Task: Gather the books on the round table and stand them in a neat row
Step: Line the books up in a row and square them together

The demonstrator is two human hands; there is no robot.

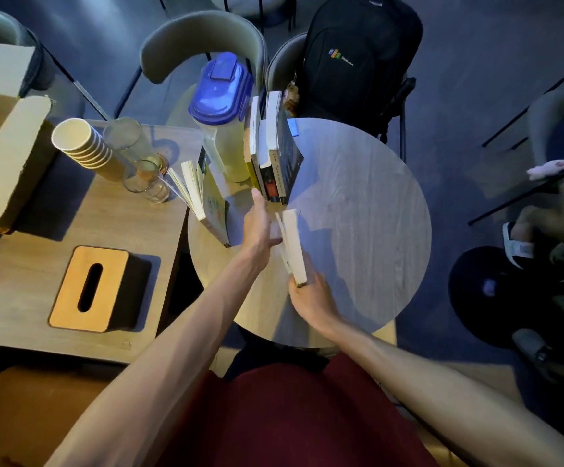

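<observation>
On the round wooden table (358,210) three books (274,153) stand upright side by side, leaning against a pitcher. To their left two more books (206,200) stand with pages fanned open. A white-edged book (294,244) stands on its edge near the table's middle. My right hand (311,298) grips its near end. My left hand (258,227) is flat with fingers extended; it rests against the book's left side and its fingertips reach toward the standing row.
A blue-lidded pitcher (221,112) of yellow liquid stands at the table's far left. On the adjoining desk are stacked paper cups (81,143), glasses (142,170), a tissue box (88,288) and a cardboard box (0,136). Chairs and a black backpack (358,59) stand behind; a person's feet (523,244) at right.
</observation>
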